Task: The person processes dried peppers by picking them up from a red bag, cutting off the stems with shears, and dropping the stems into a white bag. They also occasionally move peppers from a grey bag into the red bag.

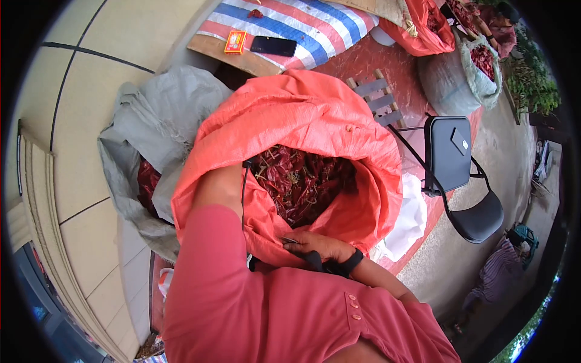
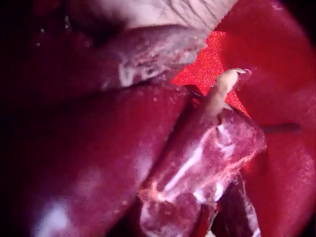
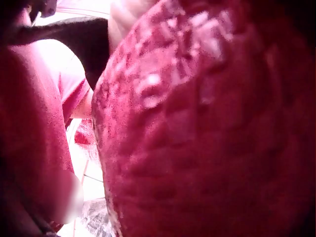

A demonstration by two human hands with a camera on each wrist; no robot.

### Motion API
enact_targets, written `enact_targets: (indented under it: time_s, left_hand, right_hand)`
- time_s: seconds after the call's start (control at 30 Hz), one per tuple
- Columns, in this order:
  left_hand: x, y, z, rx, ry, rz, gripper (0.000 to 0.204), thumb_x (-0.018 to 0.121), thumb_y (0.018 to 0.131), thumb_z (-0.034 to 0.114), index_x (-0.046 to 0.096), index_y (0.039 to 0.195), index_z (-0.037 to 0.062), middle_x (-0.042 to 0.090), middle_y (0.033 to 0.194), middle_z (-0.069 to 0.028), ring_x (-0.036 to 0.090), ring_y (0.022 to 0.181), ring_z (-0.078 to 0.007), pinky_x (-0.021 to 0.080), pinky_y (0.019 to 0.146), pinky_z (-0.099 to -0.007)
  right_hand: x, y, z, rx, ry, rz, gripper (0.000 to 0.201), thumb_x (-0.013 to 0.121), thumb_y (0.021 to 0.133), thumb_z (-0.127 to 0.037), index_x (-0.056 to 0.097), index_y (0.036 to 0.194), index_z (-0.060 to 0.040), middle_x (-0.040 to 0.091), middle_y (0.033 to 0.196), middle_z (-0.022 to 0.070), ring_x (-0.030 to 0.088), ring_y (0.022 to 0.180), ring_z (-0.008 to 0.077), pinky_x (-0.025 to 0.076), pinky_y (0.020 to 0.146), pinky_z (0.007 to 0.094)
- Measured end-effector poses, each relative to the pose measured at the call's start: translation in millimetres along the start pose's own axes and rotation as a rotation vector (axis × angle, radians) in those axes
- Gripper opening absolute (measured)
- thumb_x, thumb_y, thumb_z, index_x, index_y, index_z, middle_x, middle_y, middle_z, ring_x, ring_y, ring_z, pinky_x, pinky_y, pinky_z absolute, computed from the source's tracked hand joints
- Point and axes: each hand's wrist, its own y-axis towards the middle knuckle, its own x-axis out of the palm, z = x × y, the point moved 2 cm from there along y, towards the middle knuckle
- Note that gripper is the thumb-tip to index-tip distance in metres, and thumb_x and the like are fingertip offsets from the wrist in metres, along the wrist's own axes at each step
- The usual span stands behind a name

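A large red-orange woven bag (image 1: 284, 115) stands wide-mouthed before the person, with dried red chilies (image 1: 296, 181) inside. The left arm reaches down into it past the rim, so the head view hides that hand. In the left wrist view, part of the left hand (image 2: 173, 12) shows at the top edge, close against dried chilies (image 2: 202, 163); its fingers cannot be made out. At the near rim, the right hand (image 1: 321, 245) grips the bag's edge, a dark band round its wrist. Red bag fabric (image 3: 197, 123) fills most of the right wrist view.
A grey sack (image 1: 163, 109) with chilies leans at the left. Behind, a striped cover (image 1: 315, 30) bears a phone (image 1: 273, 46) and a small red-yellow box (image 1: 235, 42). To the right stand a black folding chair (image 1: 448, 157) and a white sack (image 1: 448, 81).
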Motion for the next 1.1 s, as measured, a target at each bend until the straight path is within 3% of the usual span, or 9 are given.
enact_targets:
  time_s: [0.1,0.3,0.37,0.43,0.5,0.6,0.7,0.9,1.1]
  left_hand:
    - [2.0,-2.3,-0.4,0.009,0.004,0.0,0.047,0.038,0.096,0.033,0.049,0.133,0.0051,0.047,0.137,-0.018,0.044,0.128,-0.0334,0.031,0.108,-0.039]
    - [3.5,-4.8,-0.3,0.022,0.011,-0.002,0.048,0.038,0.096,0.033,0.048,0.133,0.0052,0.046,0.138,-0.0178,0.043,0.128,-0.0334,0.031,0.109,-0.039]
    - [5.3,-5.7,-1.1,0.025,0.015,-0.005,0.048,0.038,0.096,0.033,0.048,0.133,0.0052,0.046,0.139,-0.0178,0.043,0.129,-0.0333,0.03,0.109,-0.039]
    - [6.4,-5.7,-2.3,0.022,0.017,-0.009,0.048,0.038,0.096,0.033,0.048,0.134,0.0053,0.046,0.139,-0.0177,0.043,0.129,-0.0333,0.03,0.109,-0.039]
    - [7.2,-4.3,-2.3,0.023,0.021,-0.011,0.048,0.038,0.096,0.033,0.048,0.134,0.0053,0.046,0.139,-0.0176,0.042,0.129,-0.0333,0.03,0.109,-0.039]
    - [11.2,-3.7,-2.5,0.02,0.025,-0.02,0.048,0.038,0.095,0.033,0.048,0.134,0.0054,0.045,0.14,-0.0175,0.042,0.129,-0.0333,0.03,0.109,-0.039]
    - [11.9,-5.1,-2.8,0.022,0.033,-0.023,0.049,0.037,0.095,0.033,0.048,0.134,0.0054,0.045,0.14,-0.0175,0.042,0.13,-0.0333,0.03,0.11,-0.039]
    - [11.1,-9.9,-3.5,0.031,0.036,-0.026,0.049,0.037,0.095,0.033,0.047,0.134,0.0056,0.044,0.141,-0.0173,0.041,0.13,-0.0333,0.029,0.11,-0.039]
    - [13.8,-12.5,-5.1,0.029,0.044,-0.038,0.05,0.037,0.095,0.033,0.047,0.135,0.0057,0.043,0.142,-0.0171,0.04,0.131,-0.0332,0.028,0.11,-0.039]
  right_hand:
    - [3.2,4.3,11.8,-0.058,-0.021,0.056,0.036,0.046,0.099,-0.029,0.051,0.114,0.0027,0.059,0.098,0.0189,0.057,0.094,0.0271,0.044,0.081,0.0376]
    - [-4.8,7.6,1.4,0.002,-0.009,0.031,0.037,0.046,0.098,-0.03,0.052,0.113,0.0031,0.06,0.098,0.0182,0.057,0.094,0.0261,0.044,0.083,0.0369]
    - [-10.3,5.3,5.8,-0.135,-0.044,0.014,0.037,0.046,0.098,-0.03,0.052,0.113,0.0032,0.06,0.099,0.0181,0.057,0.095,0.0253,0.044,0.084,0.0368]
    - [-11.1,7.5,9.5,-0.101,-0.026,-0.015,0.037,0.047,0.098,-0.03,0.052,0.112,0.0035,0.06,0.099,0.018,0.057,0.095,0.0243,0.044,0.084,0.0367]
    - [-10.2,11.5,12.8,0.108,0.033,-0.051,0.037,0.047,0.098,-0.03,0.052,0.112,0.0039,0.06,0.099,0.0178,0.057,0.095,0.023,0.044,0.084,0.0367]
    - [-8.3,9.7,12.0,0.039,0.038,-0.004,0.037,0.047,0.099,-0.03,0.052,0.11,0.0046,0.06,0.096,0.0159,0.056,0.093,0.0213,0.044,0.082,0.0358]
    - [-12.6,12.4,14.3,0.148,-0.001,-0.09,0.038,0.046,0.099,-0.031,0.052,0.112,0.0049,0.06,0.097,0.015,0.055,0.093,0.0204,0.044,0.083,0.0347]
    - [-8.2,15.2,26.0,0.234,0.1,-0.045,0.042,0.048,0.099,-0.032,0.051,0.122,0.0033,0.062,0.107,0.014,0.055,0.101,0.0175,0.044,0.088,0.0326]
    - [-8.6,11.9,22.9,0.206,0.185,-0.011,0.044,0.048,0.099,-0.031,0.049,0.128,0.0028,0.06,0.111,0.0047,0.051,0.104,0.0126,0.042,0.092,0.0274]
